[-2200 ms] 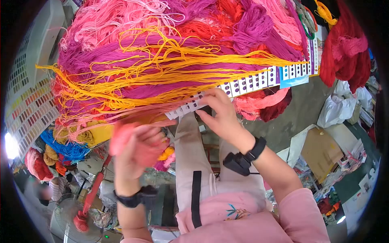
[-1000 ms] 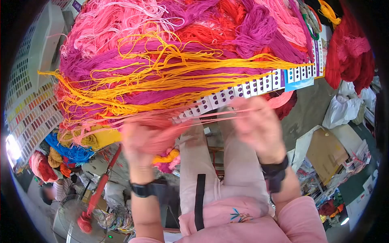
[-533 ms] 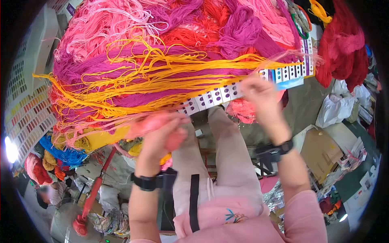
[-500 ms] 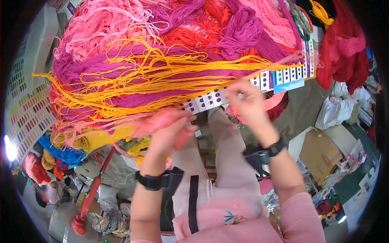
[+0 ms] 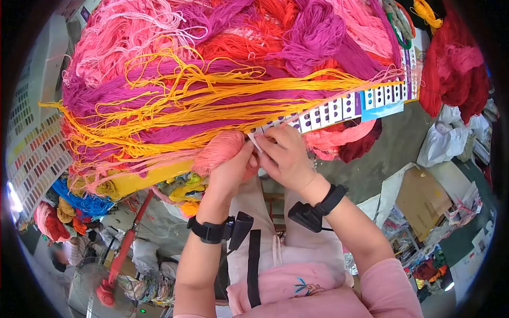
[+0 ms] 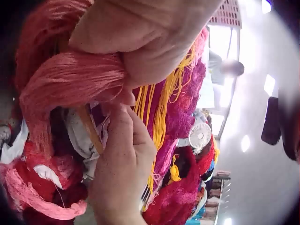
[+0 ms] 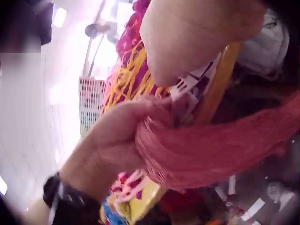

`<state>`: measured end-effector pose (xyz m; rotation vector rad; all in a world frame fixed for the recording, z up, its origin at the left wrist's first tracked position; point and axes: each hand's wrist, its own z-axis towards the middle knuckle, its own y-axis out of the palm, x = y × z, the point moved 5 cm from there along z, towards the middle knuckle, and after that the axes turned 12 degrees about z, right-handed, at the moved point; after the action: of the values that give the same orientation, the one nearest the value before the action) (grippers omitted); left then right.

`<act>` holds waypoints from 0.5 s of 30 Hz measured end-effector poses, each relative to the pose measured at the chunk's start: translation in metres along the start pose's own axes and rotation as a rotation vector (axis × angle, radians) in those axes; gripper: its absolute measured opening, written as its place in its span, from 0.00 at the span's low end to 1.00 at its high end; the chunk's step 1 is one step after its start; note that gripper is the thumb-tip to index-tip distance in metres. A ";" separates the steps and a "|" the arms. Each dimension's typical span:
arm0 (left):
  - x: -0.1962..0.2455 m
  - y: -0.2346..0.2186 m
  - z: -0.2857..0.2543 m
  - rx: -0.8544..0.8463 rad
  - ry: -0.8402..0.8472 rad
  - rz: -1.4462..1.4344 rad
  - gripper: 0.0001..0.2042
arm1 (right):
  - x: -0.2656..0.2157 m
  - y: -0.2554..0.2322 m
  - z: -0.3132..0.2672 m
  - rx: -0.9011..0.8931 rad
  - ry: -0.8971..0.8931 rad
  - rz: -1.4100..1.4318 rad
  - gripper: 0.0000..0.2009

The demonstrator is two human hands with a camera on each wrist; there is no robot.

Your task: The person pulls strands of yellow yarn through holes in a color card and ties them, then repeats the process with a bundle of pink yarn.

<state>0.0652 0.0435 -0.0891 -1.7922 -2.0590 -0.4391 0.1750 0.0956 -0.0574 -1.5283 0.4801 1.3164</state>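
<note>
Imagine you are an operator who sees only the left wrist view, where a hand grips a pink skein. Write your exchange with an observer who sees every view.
Operator: What is the other hand doing?
Observer: In the head view, the right hand pinches the near end of a white card strip, beside the left hand and its pink skein.
Operator: What is on the card?
Observer: Rows of purple dots.
Operator: Anything to the far left?
Observer: A colour chart of small swatches.
</note>
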 end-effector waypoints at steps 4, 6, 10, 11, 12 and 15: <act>-0.005 -0.001 0.005 0.057 0.049 0.010 0.11 | 0.008 0.002 0.000 -0.040 0.084 0.138 0.13; -0.005 -0.010 -0.001 0.082 0.041 0.091 0.09 | 0.006 -0.001 0.001 -0.036 0.105 0.142 0.12; 0.011 -0.030 -0.020 -0.279 -0.019 -0.784 0.05 | 0.011 -0.003 0.001 -0.004 0.061 0.187 0.10; 0.014 -0.027 -0.024 -0.480 -0.099 -1.091 0.07 | 0.011 -0.003 0.001 -0.005 0.059 0.191 0.10; 0.019 -0.027 -0.021 -0.556 0.040 -0.757 0.08 | 0.015 -0.004 0.000 0.013 0.117 0.289 0.10; 0.007 0.004 -0.001 -0.433 0.028 -0.149 0.08 | 0.018 -0.005 0.003 0.078 0.244 0.502 0.09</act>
<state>0.0684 0.0494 -0.0847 -1.8465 -2.2104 -1.0136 0.1836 0.1055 -0.0715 -1.5674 1.1141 1.4662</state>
